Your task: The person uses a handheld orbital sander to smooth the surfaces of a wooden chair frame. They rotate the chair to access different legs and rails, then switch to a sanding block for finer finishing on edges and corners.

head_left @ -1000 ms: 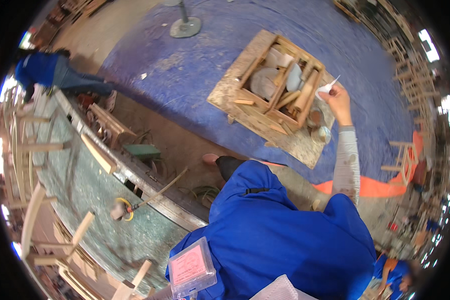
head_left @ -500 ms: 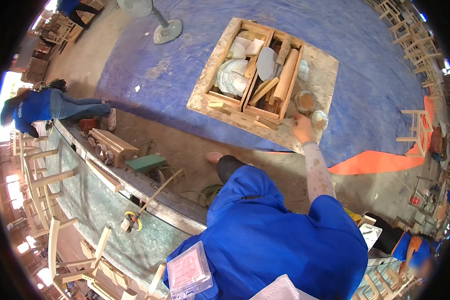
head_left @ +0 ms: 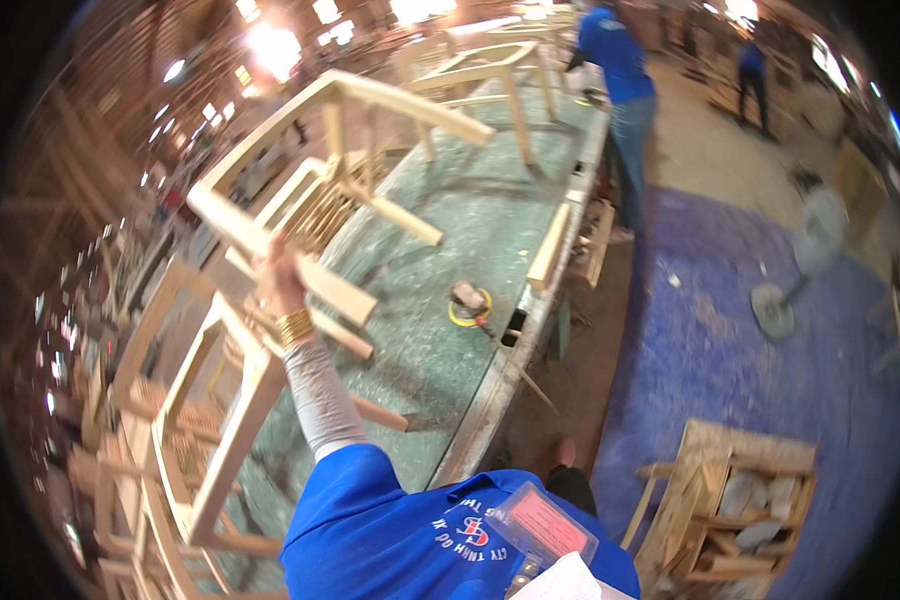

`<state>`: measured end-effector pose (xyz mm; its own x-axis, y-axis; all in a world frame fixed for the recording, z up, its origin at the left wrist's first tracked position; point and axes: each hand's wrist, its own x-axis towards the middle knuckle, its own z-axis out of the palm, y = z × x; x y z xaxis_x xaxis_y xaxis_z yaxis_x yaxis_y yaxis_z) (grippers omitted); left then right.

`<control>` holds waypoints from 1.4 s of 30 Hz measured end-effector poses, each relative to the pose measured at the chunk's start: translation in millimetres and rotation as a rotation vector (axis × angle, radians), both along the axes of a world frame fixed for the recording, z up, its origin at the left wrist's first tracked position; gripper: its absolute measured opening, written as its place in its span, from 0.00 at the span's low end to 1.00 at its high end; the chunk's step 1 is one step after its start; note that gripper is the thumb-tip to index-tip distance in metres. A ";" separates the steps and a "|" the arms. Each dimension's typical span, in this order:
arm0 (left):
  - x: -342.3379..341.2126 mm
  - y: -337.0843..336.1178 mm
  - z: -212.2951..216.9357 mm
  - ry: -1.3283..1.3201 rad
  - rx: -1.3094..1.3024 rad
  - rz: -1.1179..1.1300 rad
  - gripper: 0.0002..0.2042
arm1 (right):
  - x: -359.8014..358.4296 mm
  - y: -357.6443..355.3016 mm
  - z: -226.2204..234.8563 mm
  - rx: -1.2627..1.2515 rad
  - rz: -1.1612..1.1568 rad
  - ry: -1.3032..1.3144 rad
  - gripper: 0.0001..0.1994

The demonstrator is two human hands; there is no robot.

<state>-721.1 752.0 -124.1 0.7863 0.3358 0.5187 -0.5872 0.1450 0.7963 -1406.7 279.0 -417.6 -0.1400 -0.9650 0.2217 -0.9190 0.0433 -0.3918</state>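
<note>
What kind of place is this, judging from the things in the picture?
Most likely a furniture workshop. The left hand grips an unfinished wooden chair frame over a long green workbench; more bare frames stand around, a sander lies on the bench, and a wooden crate sits on the floor.

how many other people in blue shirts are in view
2: one person stands at the far end of the green workbench; another person is farther back right. More may be hidden.
</note>
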 end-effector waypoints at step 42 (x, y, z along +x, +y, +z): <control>-80.6 -104.9 -5.4 0.257 -0.182 0.246 0.27 | 1003.9 133.6 444.7 -1.029 2.175 -0.943 0.11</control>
<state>-801.7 647.1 -129.4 0.7677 0.5981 0.2300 -0.4067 0.1773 0.8962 -402.8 412.6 27.0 0.0679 0.4026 0.9129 0.8214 -0.5420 0.1779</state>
